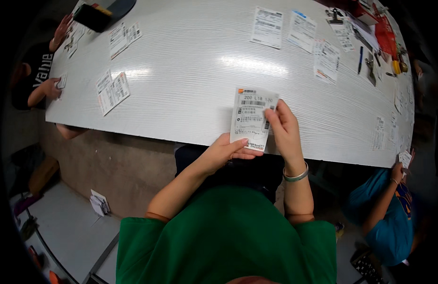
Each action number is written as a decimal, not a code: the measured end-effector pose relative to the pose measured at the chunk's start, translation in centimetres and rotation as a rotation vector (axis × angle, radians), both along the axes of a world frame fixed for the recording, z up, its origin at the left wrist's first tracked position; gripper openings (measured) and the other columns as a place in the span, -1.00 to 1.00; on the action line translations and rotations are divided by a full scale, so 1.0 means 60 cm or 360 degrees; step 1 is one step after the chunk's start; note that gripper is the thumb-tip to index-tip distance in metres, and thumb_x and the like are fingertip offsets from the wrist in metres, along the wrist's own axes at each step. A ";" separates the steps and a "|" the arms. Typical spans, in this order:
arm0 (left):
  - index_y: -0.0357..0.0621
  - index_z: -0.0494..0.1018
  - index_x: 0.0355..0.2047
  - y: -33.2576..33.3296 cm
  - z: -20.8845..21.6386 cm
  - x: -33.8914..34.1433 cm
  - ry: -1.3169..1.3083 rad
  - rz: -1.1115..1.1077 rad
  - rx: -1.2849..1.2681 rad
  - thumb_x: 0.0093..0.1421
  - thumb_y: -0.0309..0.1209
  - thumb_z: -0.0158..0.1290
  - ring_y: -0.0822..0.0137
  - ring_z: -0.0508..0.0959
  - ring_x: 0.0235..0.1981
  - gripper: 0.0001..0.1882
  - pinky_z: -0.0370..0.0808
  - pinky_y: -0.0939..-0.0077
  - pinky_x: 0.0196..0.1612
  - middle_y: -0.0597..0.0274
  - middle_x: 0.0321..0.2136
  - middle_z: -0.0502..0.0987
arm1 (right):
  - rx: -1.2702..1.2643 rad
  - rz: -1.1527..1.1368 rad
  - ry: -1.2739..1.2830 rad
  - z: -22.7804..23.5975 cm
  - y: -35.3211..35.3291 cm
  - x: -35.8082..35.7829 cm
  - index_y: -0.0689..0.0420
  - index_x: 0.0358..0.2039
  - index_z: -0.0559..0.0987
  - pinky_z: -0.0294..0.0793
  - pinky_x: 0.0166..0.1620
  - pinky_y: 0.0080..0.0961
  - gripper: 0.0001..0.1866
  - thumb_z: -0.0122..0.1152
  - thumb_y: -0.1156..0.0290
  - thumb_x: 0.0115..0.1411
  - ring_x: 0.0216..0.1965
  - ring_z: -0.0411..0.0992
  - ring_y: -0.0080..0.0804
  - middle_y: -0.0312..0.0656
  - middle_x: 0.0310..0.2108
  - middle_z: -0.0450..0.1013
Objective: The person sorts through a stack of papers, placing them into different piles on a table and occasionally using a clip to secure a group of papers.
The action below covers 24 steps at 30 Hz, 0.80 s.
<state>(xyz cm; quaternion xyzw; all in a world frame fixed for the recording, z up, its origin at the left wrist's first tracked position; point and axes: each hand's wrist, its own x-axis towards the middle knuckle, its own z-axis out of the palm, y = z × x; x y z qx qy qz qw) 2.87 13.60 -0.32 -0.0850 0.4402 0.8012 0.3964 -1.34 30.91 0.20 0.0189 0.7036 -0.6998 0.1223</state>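
Over the near edge of the table I hold a stack of white printed shipping labels (251,125), tilted slightly, its print and barcodes facing up. My left hand (233,148) is closed on the stack's lower end, thumb on top and fingers underneath. At the right edge of the stack, my right hand (286,128) pinches it between thumb and fingers. How thick the stack is I cannot tell. A bracelet (295,173) circles my right wrist.
Label piles lie left (113,92), upper left (124,39), top (267,27) and upper right (327,61) on the white table (181,61). A pen (360,60) and clips lie on the right. Co-workers handle labels at the far left (51,88) and lower right (398,172).
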 end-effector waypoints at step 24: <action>-0.49 0.24 -0.02 0.006 0.001 -0.001 0.0040 0.0396 -0.0211 0.24 -0.36 -0.14 0.25 0.55 -0.23 -0.59 0.52 0.54 -0.20 -0.06 -0.19 0.47 | 0.0810 -0.0108 0.0217 0.001 0.007 0.064 0.30 -0.57 0.45 0.22 -0.56 -0.70 -0.81 0.18 0.46 0.08 -0.63 0.29 -0.68 -0.27 -0.71 0.35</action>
